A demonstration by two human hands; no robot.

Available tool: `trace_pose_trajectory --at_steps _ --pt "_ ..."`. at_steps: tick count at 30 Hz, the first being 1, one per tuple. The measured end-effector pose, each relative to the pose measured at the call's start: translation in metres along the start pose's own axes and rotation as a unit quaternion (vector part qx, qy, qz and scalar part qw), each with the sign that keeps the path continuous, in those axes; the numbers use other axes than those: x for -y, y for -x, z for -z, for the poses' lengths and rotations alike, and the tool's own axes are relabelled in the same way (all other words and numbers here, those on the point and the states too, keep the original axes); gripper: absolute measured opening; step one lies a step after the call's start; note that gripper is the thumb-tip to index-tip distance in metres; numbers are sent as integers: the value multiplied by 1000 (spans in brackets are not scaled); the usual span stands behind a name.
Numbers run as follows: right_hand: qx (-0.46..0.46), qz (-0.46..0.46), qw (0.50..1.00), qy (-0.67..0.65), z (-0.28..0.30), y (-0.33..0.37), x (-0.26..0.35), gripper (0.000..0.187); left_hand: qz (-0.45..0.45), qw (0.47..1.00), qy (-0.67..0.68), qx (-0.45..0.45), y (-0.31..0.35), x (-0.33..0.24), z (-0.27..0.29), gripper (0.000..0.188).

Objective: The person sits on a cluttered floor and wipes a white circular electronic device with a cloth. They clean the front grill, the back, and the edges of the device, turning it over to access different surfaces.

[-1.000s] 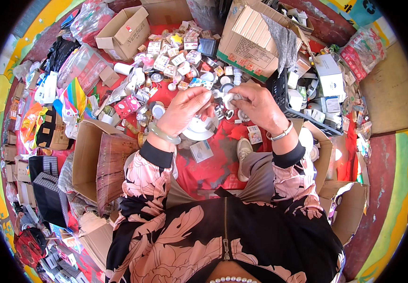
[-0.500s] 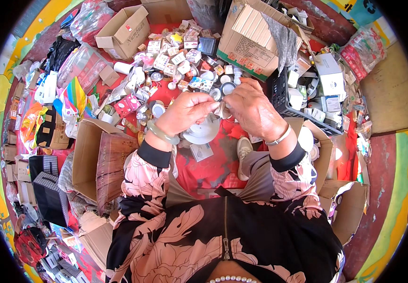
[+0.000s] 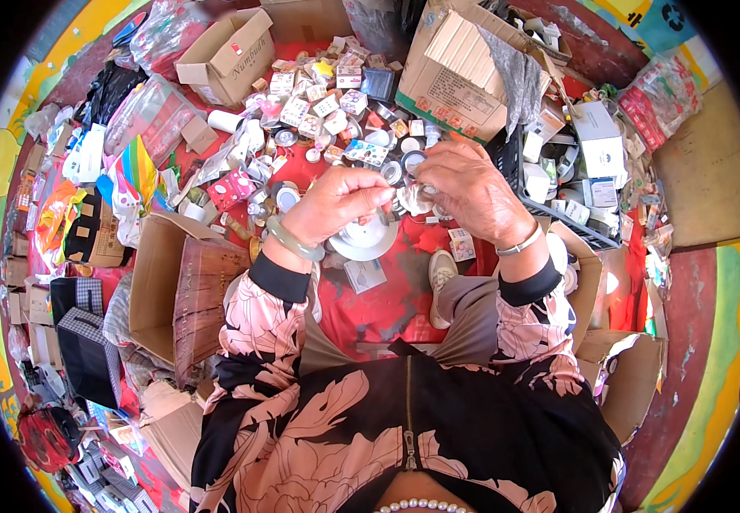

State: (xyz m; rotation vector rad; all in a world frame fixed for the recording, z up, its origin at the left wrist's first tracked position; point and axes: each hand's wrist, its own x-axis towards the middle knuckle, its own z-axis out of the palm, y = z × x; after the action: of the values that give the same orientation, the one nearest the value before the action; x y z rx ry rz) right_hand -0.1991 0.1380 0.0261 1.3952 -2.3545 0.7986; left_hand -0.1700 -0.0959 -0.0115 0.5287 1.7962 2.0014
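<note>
My right hand (image 3: 479, 195) pinches a crumpled, whitish, paper-like scrap (image 3: 414, 200) that shows between the two hands. Across a small gap, my left hand (image 3: 342, 205) has thumb and forefinger pressed together; whatever they grip, if anything, is too small to name. Below the fingers, a white round dish-like piece (image 3: 374, 245) lies on the red floor, partly hidden by my left hand. Nearer to me is a flat pale box (image 3: 365, 275). A small printed box (image 3: 461, 244) sits under my right wrist.
Ahead is a heap of small boxes and round tins (image 3: 323, 107). An open carton (image 3: 226, 60) and a large torn carton (image 3: 455, 81) stand behind it. A black crate (image 3: 562, 214) full of boxes is at right. Another open carton (image 3: 154, 286) stands left, beside bags and packages.
My hands have drawn slightly apart, the right one moving to the right. More of the whitish scrap shows, and the small printed box has come into fuller view.
</note>
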Motion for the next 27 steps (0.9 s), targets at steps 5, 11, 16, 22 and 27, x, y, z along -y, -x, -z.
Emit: trace_pose_trajectory --at_steps 5,11,16,22,27 --pt "-18 -4 999 -30 -10 -5 6 20 -1 999 17 31 -6 6 -6 17" --pt "-23 9 999 -31 -13 -5 7 15 -14 999 29 -32 -5 8 -10 16" --pt "-30 8 998 -57 -14 -1 -8 15 -30 999 39 -16 -4 7 -4 18" --pt "-207 -242 780 -539 -32 16 -31 17 -19 970 240 -12 -2 16 -3 19" --pt "-371 -251 518 -729 -13 47 -92 35 -49 944 326 33 -2 17 -1 30"
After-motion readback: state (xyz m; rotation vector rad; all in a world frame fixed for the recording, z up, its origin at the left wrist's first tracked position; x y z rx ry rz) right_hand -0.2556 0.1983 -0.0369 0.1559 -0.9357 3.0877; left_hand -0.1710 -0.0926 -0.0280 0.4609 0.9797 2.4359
